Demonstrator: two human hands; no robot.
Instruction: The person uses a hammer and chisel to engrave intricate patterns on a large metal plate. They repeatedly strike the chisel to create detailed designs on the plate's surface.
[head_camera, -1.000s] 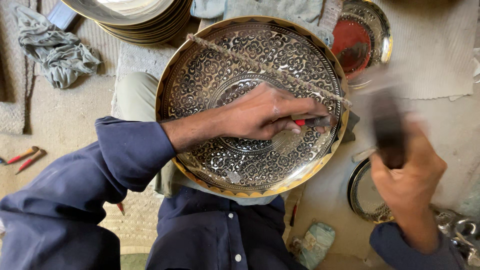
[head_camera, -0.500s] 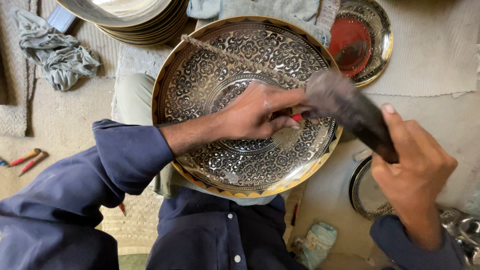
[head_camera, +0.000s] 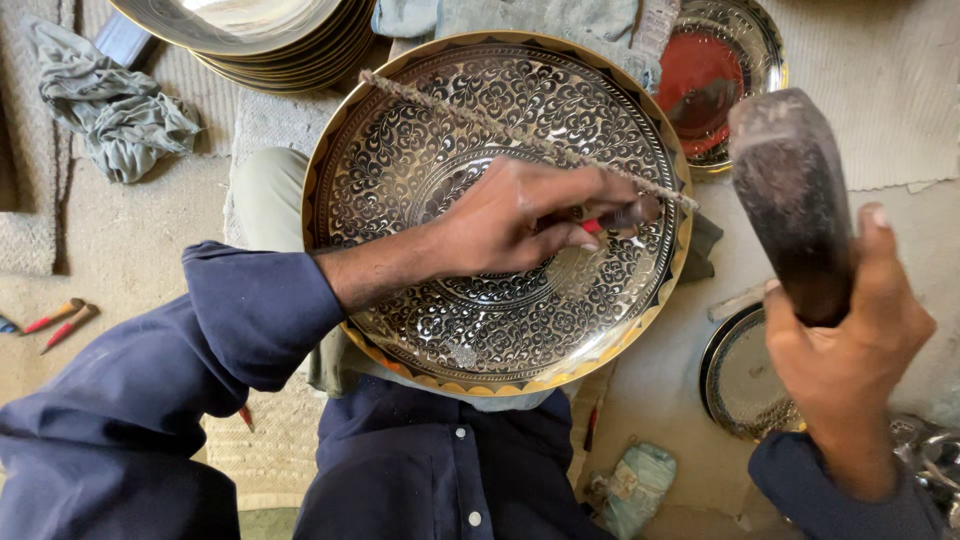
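A person's left hand (head_camera: 520, 225) rests on a large engraved brass plate (head_camera: 440, 130) lying across their lap, fingers pinched around a small red-handled chisel (head_camera: 615, 220) whose tip touches the metal. Off to the right, well apart from the plate, the right hand (head_camera: 850, 340) is clenched around a dark wooden mallet (head_camera: 790, 200), raised above the floor.

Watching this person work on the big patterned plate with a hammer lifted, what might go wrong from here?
1. The left hand pinches a small red-handled tool against the plate; the raised hammer in the right hand might miss it and hit the fingers.
2. A skewed blow could make the tool skid and scar the fine pattern.
3. The plate rests on the person's lap, so it may shift.
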